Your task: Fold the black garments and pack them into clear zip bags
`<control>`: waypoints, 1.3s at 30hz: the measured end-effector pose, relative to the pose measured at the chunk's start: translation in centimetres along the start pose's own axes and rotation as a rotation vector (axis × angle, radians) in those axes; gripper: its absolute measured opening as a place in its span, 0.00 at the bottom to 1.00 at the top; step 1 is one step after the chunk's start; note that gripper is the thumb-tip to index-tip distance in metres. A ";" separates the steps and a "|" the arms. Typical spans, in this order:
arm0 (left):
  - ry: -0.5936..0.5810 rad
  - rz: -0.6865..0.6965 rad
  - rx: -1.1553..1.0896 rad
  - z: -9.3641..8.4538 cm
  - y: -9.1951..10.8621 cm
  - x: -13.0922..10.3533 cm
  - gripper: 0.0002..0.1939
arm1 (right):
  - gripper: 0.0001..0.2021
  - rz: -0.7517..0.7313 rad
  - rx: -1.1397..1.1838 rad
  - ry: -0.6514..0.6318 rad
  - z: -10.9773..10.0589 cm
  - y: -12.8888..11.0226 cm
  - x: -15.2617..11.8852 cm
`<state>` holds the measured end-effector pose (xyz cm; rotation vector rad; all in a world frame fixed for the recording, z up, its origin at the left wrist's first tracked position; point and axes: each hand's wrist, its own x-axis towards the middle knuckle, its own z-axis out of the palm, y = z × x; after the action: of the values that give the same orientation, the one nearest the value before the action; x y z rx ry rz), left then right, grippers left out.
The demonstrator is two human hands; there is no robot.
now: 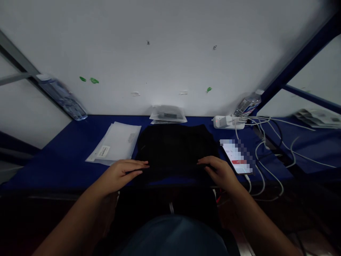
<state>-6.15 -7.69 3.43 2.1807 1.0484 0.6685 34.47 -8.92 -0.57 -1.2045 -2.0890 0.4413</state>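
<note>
A black folded garment [176, 144] lies in the middle of the blue table; its exact kind is too dark to make out. At its near left corner, my left hand [124, 173] is closed on the edge, fingers above and thumb below. My right hand [220, 171] pinches the near right edge in the same way. Left of the garment lies a frosted zip bag [114, 140] with a small white label, close to my left fingers. A lit phone [237, 156] rests just beyond my right hand, its screen partly blurred out.
A clear bag [168, 114] with something dark inside stands at the wall behind the garment. At the back right are a white power strip [229, 122] with trailing cables and a plastic bottle [249, 104]. A larger bottle [62, 96] leans at the back left.
</note>
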 end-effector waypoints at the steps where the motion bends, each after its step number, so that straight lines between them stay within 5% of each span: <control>1: 0.016 -0.026 0.015 0.0 0.1 0.2 0.14 | 0.13 0.034 -0.018 0.001 -0.3 -0.1 0.4; 5: 0.179 -0.138 0.065 -0.1 0.3 2.6 0.19 | 0.12 0.156 -0.087 0.005 -1.3 -0.7 3.9; 9: 0.345 -0.187 0.169 -0.3 -0.3 6.4 0.19 | 0.13 0.219 -0.243 -0.145 -1.9 -0.7 9.0; 15: 0.326 -0.287 0.485 0.0 -2.4 10.2 0.15 | 0.13 0.322 -0.519 -0.207 -1.2 1.0 13.9; 20: 0.358 -0.053 0.619 1.2 -1.2 10.3 0.20 | 0.17 0.162 -0.656 -0.021 -0.2 0.0 13.3; 22: 0.280 0.071 0.598 1.7 -0.1 10.4 0.22 | 0.20 0.024 -0.612 0.027 0.4 -1.1 12.2; 25: 0.066 0.139 0.567 2.7 0.5 11.0 0.24 | 0.22 -0.116 -0.564 -0.041 2.0 -2.2 10.4; 28: -0.067 0.132 0.598 4.0 -0.5 11.4 0.28 | 0.25 -0.087 -0.586 -0.137 3.4 -1.8 9.3; 33: -0.091 0.118 0.634 5.6 -2.6 11.1 0.32 | 0.28 -0.003 -0.562 -0.231 4.4 -0.2 9.0; 39: -0.144 0.118 0.650 5.3 -2.5 10.9 0.42 | 0.40 -0.024 -0.514 -0.287 3.7 0.2 9.0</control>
<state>2.20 0.73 -0.05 2.8102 1.1795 0.2192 28.90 -0.92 0.09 -1.4667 -2.5602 0.0598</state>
